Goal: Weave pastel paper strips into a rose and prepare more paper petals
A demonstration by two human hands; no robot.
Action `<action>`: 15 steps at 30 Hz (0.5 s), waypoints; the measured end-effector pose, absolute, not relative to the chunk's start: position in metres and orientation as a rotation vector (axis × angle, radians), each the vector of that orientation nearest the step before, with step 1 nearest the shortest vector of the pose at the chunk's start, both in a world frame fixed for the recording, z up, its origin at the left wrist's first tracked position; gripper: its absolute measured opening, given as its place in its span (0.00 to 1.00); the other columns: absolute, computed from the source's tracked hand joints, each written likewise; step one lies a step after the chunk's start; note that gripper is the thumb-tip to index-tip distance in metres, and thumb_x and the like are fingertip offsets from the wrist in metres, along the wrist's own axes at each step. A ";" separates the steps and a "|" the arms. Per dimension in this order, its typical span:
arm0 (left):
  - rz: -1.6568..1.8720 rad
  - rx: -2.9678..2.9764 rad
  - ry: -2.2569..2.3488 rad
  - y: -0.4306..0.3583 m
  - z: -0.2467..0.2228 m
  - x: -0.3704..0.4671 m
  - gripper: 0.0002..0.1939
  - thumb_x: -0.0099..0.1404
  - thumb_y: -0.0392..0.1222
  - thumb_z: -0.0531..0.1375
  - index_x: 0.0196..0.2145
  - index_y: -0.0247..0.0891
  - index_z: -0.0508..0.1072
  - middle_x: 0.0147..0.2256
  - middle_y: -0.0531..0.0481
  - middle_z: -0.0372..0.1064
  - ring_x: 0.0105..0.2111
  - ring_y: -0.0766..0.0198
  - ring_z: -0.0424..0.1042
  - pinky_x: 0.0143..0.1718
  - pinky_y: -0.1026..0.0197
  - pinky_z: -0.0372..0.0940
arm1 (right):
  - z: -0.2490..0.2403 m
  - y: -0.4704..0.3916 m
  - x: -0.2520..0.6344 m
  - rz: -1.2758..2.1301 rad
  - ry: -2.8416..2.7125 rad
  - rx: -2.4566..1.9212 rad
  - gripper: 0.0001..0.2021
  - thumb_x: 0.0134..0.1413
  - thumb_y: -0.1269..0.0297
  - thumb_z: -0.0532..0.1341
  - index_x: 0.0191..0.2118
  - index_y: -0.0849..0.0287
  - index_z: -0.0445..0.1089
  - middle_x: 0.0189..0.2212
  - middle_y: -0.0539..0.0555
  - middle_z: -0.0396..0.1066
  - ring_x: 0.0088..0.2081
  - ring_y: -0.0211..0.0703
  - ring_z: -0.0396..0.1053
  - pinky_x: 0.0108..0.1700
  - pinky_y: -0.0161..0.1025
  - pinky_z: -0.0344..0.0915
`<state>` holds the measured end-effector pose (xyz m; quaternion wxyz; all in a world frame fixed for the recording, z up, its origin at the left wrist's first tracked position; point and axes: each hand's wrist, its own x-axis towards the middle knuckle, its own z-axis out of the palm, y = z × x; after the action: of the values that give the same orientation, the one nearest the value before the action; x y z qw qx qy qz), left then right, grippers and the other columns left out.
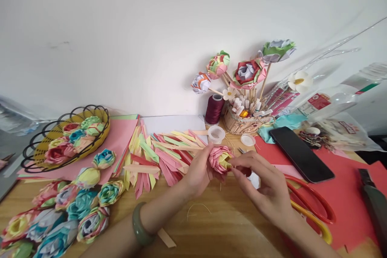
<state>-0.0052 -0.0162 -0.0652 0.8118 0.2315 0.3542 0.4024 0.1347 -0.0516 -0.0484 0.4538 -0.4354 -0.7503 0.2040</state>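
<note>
A pink paper flower with a yellow middle is held up over the front of the table. My left hand is closed around its left side and base, with a green bangle on that wrist. From the right, my right hand pinches at the flower's yellow inner petals with thumb and forefinger. Just behind the flower lies a heap of folded paper strips in pink, yellow, green and red. A thin loose thread rests on the wood below my hands.
Finished paper flowers crowd the left, beside a yellow basket of more. At the back stand a purple thread spool and a decorated pot with stemmed flowers. Rightward lie a black phone, scissors and red paper.
</note>
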 end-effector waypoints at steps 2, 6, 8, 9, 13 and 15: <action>0.874 0.506 0.678 -0.014 -0.063 -0.008 0.17 0.62 0.47 0.50 0.37 0.30 0.70 0.25 0.47 0.71 0.18 0.67 0.67 0.18 0.66 0.62 | -0.047 -0.053 0.136 0.536 -1.762 -1.133 0.06 0.53 0.71 0.56 0.36 0.56 0.68 0.26 0.50 0.67 0.25 0.36 0.64 0.26 0.33 0.61; 0.930 0.503 0.621 -0.013 -0.060 -0.012 0.15 0.63 0.44 0.48 0.42 0.35 0.67 0.33 0.45 0.72 0.25 0.65 0.70 0.23 0.64 0.65 | -0.044 -0.053 0.136 0.699 -1.652 -1.253 0.08 0.55 0.65 0.56 0.26 0.57 0.67 0.21 0.49 0.64 0.22 0.35 0.60 0.24 0.33 0.57; 0.957 0.502 0.605 -0.013 -0.060 -0.012 0.13 0.63 0.42 0.47 0.42 0.37 0.65 0.35 0.46 0.72 0.28 0.64 0.71 0.26 0.63 0.66 | -0.044 -0.052 0.136 0.834 -1.612 -1.311 0.11 0.55 0.61 0.55 0.24 0.58 0.68 0.21 0.49 0.64 0.23 0.36 0.60 0.24 0.33 0.56; 0.969 0.508 0.594 -0.014 -0.060 -0.013 0.12 0.63 0.41 0.47 0.42 0.38 0.65 0.35 0.47 0.71 0.29 0.64 0.71 0.28 0.63 0.66 | -0.044 -0.050 0.136 0.903 -1.582 -1.337 0.12 0.55 0.59 0.55 0.24 0.58 0.68 0.21 0.49 0.64 0.23 0.36 0.60 0.23 0.33 0.55; 1.008 0.593 0.560 -0.016 -0.062 -0.012 0.10 0.64 0.43 0.48 0.41 0.40 0.64 0.36 0.48 0.69 0.31 0.65 0.70 0.31 0.62 0.65 | -0.048 -0.045 0.136 1.119 -1.447 -1.396 0.16 0.53 0.54 0.55 0.22 0.58 0.67 0.18 0.47 0.60 0.20 0.34 0.54 0.20 0.32 0.50; 1.039 0.665 0.567 -0.017 -0.063 -0.011 0.10 0.64 0.45 0.49 0.40 0.40 0.64 0.36 0.49 0.69 0.32 0.66 0.68 0.31 0.64 0.63 | -0.050 -0.043 0.135 1.177 -1.406 -1.414 0.17 0.52 0.51 0.56 0.21 0.58 0.65 0.17 0.46 0.57 0.19 0.33 0.52 0.20 0.32 0.48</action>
<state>-0.0107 -0.0171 -0.0634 0.7783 0.3077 0.2621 0.4804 0.1355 -0.0428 -0.0496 0.4013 -0.5592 -0.5563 0.4655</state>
